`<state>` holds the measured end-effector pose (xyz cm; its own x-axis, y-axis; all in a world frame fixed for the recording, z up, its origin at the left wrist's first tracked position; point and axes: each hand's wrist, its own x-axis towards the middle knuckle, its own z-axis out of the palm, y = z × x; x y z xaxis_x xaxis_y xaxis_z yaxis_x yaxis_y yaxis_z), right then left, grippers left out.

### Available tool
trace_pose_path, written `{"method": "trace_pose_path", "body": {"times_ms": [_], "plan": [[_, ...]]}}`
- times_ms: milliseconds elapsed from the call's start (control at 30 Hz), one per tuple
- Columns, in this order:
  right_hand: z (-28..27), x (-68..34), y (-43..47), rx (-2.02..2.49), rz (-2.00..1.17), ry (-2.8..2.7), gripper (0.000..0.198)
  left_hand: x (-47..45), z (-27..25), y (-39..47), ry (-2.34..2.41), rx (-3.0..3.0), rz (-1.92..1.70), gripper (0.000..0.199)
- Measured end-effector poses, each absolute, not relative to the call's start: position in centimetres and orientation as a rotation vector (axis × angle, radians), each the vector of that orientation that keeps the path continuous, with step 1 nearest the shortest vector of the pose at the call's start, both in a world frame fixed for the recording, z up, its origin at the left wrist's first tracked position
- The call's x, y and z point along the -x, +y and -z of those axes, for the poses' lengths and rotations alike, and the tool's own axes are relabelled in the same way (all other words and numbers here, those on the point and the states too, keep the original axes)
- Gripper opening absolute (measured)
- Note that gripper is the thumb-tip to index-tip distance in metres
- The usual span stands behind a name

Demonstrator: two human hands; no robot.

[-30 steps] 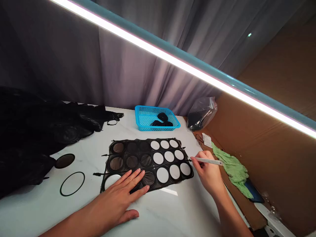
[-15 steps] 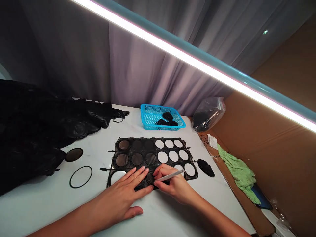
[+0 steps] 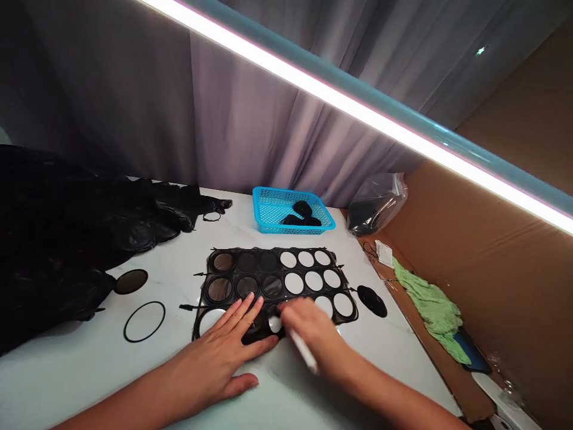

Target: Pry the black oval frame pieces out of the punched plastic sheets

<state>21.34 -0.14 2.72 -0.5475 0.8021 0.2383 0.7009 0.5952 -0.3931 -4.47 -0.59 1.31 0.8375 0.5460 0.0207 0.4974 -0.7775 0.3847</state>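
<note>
My left hand (image 3: 228, 346) lies flat with its fingers spread over the lower left of a black sheet (image 3: 259, 272) that has rows of round openings. It holds nothing and presses the sheet against the table. Some openings show white and others are filled with dark film. My right hand (image 3: 308, 331), blurred by motion, is closed around a slim pale pen-like knife (image 3: 305, 352), whose handle points down toward me. Its fingertips are at an opening (image 3: 274, 323) in the bottom row, partly dark and partly white. Whether the fingertips also pinch the film cannot be made out.
A blue basket (image 3: 293, 229) with black pieces stands behind the sheet. A black heap (image 3: 89, 227), a dark disc (image 3: 131, 281) and a thin black ring (image 3: 144, 321) are at left. Black discs (image 3: 371, 301), a green cloth (image 3: 427, 301) and a plastic bag (image 3: 378, 204) are at right.
The knife has swung from pointing at the bottom-row opening to having its handle tilted down toward me. White now shows in that opening, which was dark before. My left hand has barely moved.
</note>
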Motion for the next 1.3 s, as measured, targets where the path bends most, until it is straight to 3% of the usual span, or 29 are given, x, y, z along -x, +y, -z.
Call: {"method": "trace_pose_path", "body": {"times_ms": [100, 233, 367, 567, 933, 1133, 1300], "plan": [[-4.1, -23.6, 3.4, 1.506, -0.237, -2.064, 0.015, 4.6, -1.5, -0.8, 0.788, -2.652, -0.213, 0.068], [-5.1, -23.5, 6.4, 1.469, -0.606, -1.982, 0.012, 4.5, -1.5, -0.1, 0.805, -2.680, -0.243, 0.074], [-4.0, -20.9, 6.2, 1.242, -0.992, -2.040, 0.014, 4.1, -1.4, 2.1, 0.936, -2.709, -0.346, 0.064], [-3.0, -20.1, 5.9, 1.154, -1.153, -2.028, 0.015, 4.4, -1.4, 3.3, 0.929, -2.705, -0.297, 0.061], [-3.1, -19.8, 5.9, 1.134, -0.973, -2.195, 0.015, 4.4, -1.0, 3.0, 0.945, -2.686, -0.331, 0.063], [-1.7, -19.1, 4.3, 1.177, -0.528, -2.399, 0.014, 4.4, -0.1, 2.9, 0.947, -2.695, -0.336, 0.069], [-2.4, -22.0, 7.9, 1.435, -0.337, -2.006, 0.015, 4.6, -0.6, 2.7, 0.960, -2.687, -0.341, 0.060]]}}
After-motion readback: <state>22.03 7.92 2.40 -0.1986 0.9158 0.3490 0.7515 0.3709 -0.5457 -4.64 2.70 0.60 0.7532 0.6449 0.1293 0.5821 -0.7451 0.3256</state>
